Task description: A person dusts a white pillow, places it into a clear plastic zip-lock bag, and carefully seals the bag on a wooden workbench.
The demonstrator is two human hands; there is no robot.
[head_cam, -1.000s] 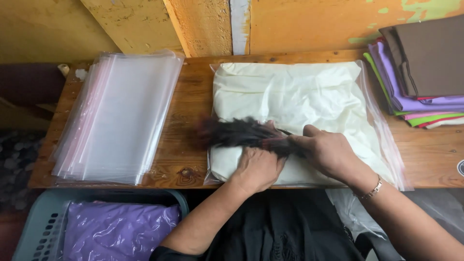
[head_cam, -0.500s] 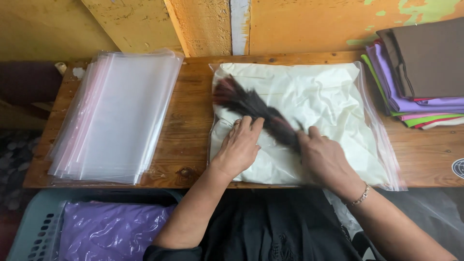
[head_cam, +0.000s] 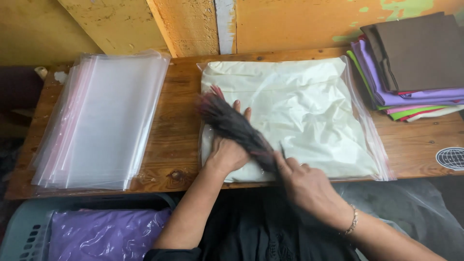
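right hand [head_cam: 304, 186]: gripping the handle end of a dark feather duster [head_cam: 232, 125]; duster lies diagonally across the near-left part of the bagged cloth [head_cam: 295, 106]
left hand [head_cam: 228, 145]: flat, fingers spread, pressing on the bagged cloth, partly under the duster
bagged cloth: cream fabric in a clear bag, mid surface [head_cam: 179, 111]
empty bags [head_cam: 101, 121]: stacked left of the bagged cloth
folded fabrics [head_cam: 411, 67]: right of it
basket [head_cam: 29, 232]: below the surface's left end, holds purple bagged cloth [head_cam: 106, 232]
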